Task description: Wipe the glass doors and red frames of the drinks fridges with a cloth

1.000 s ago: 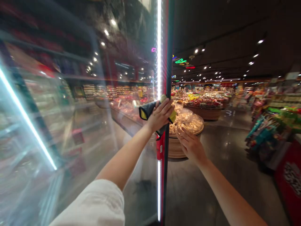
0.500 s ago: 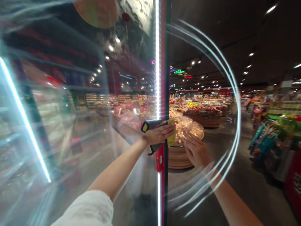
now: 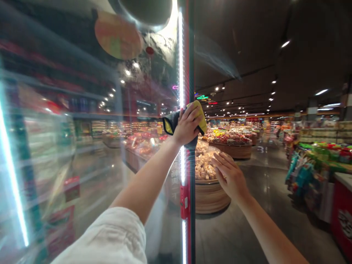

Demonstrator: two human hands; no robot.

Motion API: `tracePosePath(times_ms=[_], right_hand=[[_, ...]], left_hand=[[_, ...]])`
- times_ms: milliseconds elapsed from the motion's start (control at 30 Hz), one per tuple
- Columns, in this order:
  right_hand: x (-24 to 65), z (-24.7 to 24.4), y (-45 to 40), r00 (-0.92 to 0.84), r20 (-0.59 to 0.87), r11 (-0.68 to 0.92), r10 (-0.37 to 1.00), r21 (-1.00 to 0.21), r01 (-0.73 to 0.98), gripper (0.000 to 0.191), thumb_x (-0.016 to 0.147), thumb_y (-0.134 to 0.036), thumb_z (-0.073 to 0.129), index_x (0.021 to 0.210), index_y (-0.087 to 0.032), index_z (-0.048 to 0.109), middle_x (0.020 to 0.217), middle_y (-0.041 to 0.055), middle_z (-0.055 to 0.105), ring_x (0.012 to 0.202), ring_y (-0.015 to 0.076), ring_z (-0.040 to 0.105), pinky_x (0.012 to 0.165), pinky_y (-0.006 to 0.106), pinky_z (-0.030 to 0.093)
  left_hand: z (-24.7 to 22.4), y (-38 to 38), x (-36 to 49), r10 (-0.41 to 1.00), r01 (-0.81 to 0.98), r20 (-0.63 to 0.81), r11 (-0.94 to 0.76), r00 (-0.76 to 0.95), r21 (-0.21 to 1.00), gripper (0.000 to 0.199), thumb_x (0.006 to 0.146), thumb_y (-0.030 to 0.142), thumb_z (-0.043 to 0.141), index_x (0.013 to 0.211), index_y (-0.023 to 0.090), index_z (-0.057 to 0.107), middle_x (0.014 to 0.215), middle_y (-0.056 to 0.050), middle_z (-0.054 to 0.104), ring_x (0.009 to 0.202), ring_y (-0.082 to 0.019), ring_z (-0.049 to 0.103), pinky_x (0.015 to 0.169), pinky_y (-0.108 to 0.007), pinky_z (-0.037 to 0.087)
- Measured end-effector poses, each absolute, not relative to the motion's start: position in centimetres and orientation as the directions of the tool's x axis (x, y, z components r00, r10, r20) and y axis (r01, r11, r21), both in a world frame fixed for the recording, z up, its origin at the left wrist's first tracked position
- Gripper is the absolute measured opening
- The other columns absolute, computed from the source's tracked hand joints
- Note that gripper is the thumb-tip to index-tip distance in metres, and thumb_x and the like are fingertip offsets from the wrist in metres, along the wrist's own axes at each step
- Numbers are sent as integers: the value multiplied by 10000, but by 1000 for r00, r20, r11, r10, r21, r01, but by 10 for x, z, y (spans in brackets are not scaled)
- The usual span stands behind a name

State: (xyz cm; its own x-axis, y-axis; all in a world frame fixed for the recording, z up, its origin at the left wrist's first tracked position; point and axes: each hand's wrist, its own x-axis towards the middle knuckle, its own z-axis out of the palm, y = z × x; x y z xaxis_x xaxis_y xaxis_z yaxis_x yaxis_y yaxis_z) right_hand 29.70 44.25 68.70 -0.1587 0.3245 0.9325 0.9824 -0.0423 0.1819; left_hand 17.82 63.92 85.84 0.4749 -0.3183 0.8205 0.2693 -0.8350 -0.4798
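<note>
My left hand [image 3: 188, 126] presses a folded grey-and-yellow cleaning cloth [image 3: 171, 120] around the upright edge of a glass door [image 3: 154, 91]. Its fingers lie over the cloth, with a yellow part showing on the right side. The edge has a red and black frame [image 3: 190, 165] and a lit white LED strip [image 3: 180, 62], which the hand and cloth partly cover. A red piece with a label [image 3: 185, 202] sits lower on the frame. To the right of the frame and lower down, my right hand [image 3: 231, 178] is held up with fingers stretched out, holding nothing.
Beyond the door stands a round wood-sided display [image 3: 210, 198] of packed goods, with another heaped stand [image 3: 231, 141] behind it. Hanging goods [image 3: 299, 168] and a red counter [image 3: 341, 216] are at the right. Another bright light strip [image 3: 12, 176] shows at the left.
My left hand has moved up along the door edge with the cloth. My right hand stays outstretched at about the same place in view. The curved light streaks on the right have mostly gone.
</note>
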Motion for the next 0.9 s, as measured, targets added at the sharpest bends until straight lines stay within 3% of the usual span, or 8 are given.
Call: tracePosePath(times_ms=[300, 567, 733, 800, 900], right_hand=[[291, 653, 440, -79, 889, -6, 451, 92, 996, 465, 1013, -190, 444, 1459, -241, 566, 1449, 59, 622, 1397, 251, 526, 1160, 462, 476], [283, 625, 438, -35, 871, 10, 491, 35, 999, 432, 1009, -183, 459, 1411, -218, 614, 1417, 79, 647, 1353, 232, 566, 1146, 442, 485], [283, 611, 432, -2, 874, 35, 486, -17, 999, 436, 1002, -180, 474, 1410, -244, 615, 1408, 71, 654, 1339, 238, 582, 1123, 467, 505], [284, 608, 431, 7, 877, 34, 480, -27, 999, 412, 999, -183, 488, 1376, -244, 644, 1394, 67, 664, 1322, 241, 596, 1108, 467, 517], [282, 609, 435, 27, 882, 36, 470, -49, 998, 387, 994, -192, 501, 1340, -234, 670, 1375, 73, 677, 1297, 243, 614, 1093, 468, 528]], left_hand=[[733, 624, 157, -327, 111, 637, -830, 698, -547, 277, 905, 234, 568, 1142, 159, 690, 1456, -117, 580, 1528, -300, 301, 1318, -508, 136], [616, 624, 142, -349, 93, 554, -780, 756, -619, 376, 910, 221, 594, 1274, 162, 668, 1515, -91, 550, 1568, -255, 228, 1335, -435, 70], [541, 630, 119, -324, 180, 634, -781, 702, -598, 462, 976, 152, 496, 1425, 233, 571, 1554, -20, 522, 1530, -204, 331, 1329, -438, 81], [535, 635, 116, -313, 206, 677, -796, 666, -569, 495, 982, 127, 457, 1444, 279, 552, 1537, 14, 540, 1521, -167, 347, 1323, -389, 118], [552, 639, 122, -215, 279, 764, -843, 608, -460, 571, 948, 89, 459, 1504, 217, 486, 1600, -48, 459, 1554, -222, 276, 1307, -409, 197]])
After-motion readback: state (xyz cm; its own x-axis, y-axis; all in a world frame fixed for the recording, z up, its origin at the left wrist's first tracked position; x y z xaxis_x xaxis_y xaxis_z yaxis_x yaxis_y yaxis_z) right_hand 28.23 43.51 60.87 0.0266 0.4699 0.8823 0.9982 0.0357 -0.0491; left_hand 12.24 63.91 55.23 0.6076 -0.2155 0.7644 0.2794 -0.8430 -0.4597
